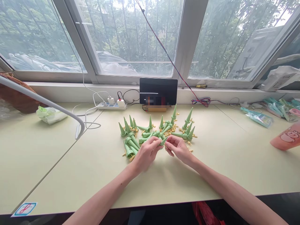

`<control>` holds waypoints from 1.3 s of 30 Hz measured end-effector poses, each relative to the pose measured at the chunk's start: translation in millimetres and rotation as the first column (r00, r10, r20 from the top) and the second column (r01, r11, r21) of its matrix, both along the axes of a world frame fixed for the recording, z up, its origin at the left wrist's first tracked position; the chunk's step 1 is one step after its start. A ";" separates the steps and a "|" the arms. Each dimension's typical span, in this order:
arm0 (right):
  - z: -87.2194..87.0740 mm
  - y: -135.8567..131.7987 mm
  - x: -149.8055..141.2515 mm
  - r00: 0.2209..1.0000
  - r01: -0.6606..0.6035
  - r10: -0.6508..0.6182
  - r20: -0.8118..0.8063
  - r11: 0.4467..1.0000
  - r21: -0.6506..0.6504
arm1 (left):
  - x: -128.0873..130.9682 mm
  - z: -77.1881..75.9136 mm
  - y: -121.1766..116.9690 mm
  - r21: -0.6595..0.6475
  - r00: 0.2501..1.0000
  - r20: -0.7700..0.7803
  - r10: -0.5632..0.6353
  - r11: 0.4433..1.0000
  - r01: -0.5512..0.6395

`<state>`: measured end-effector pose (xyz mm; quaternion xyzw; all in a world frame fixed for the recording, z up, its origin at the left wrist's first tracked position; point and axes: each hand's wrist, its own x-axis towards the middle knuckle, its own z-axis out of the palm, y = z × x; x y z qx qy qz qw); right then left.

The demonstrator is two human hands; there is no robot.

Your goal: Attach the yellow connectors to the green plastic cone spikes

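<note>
My left hand [147, 152] is closed round a green plastic watering spike [163, 141], its pointed end aimed to the right. Close beside that tip, my right hand [178, 148] has its thumb and fingers pinched together; whatever lies between them is too small to make out. Just beyond both hands is a loose heap of similar green spikes [132, 142], some standing point up, others lying on their sides. Small yellow valve pieces [170, 129] are scattered among them, and several are attached to the spikes.
A dark tablet [158, 90] leans on a small stand at the back. To its left lies a power strip [112, 106] with white cables. A white lamp arm [42, 100] crosses the left side. On the right are a pink cup [286, 136] and plastic-wrapped packets [256, 117].
</note>
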<state>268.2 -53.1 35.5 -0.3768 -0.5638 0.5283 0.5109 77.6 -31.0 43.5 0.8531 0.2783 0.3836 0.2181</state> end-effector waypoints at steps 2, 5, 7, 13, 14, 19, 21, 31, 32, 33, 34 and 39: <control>-0.9 0.2 0.2 1.000 -0.009 0.008 -0.020 1.000 -0.015 | -2.3 -0.8 0.5 0.064 0.999 -0.041 -0.009 0.998 0.012; -0.1 0.0 0.6 0.999 -0.021 0.020 -0.031 0.999 -0.039 | -7.2 -2.6 2.8 0.147 0.993 -0.118 -0.005 0.989 0.022; 1.4 -0.4 0.5 0.999 -0.033 0.032 -0.028 0.998 -0.056 | -10.3 -4.2 4.8 0.218 0.983 -0.182 0.017 0.976 0.023; 2.0 -0.9 -2.7 0.999 0.044 -0.045 -0.024 0.999 -0.030 | -7.2 -4.3 4.7 0.177 0.990 -0.125 0.058 0.984 -0.035; 1.2 -0.7 -3.1 0.996 0.079 -0.080 -0.026 0.997 -0.015 | -5.3 -3.0 3.8 0.128 0.994 -0.073 0.085 0.989 -0.075; -1.9 0.0 -1.6 0.977 0.212 -0.213 0.014 0.974 0.076 | -0.1 8.8 0.0 -0.251 0.967 0.079 0.242 0.944 -0.216; -2.5 -0.9 -1.4 0.973 0.222 -0.227 0.037 0.968 0.114 | 0.4 13.2 -1.0 -0.427 0.978 0.066 0.199 0.892 -0.152; -5.6 -5.9 -6.5 0.978 0.179 -0.195 0.081 0.970 0.166 | 4.6 14.6 -6.0 -0.716 0.988 0.127 0.088 0.698 0.030; -5.4 -6.0 -6.6 0.978 0.181 -0.195 0.074 0.970 0.160 | 4.4 14.6 -6.2 -0.722 0.988 0.126 0.089 0.691 0.029; -5.0 -6.1 -6.7 0.979 0.182 -0.194 0.068 0.971 0.154 | 4.2 14.6 -6.4 -0.725 0.988 0.122 0.091 0.688 0.026; -4.2 -6.3 -6.9 0.979 0.182 -0.193 0.060 0.972 0.148 | 4.0 14.7 -6.6 -0.726 0.989 0.116 0.093 0.687 0.021; 2.2 -7.5 -8.7 0.982 0.184 -0.186 0.019 0.979 0.089 | 4.4 16.8 -7.4 -0.670 0.989 0.117 0.086 0.742 0.014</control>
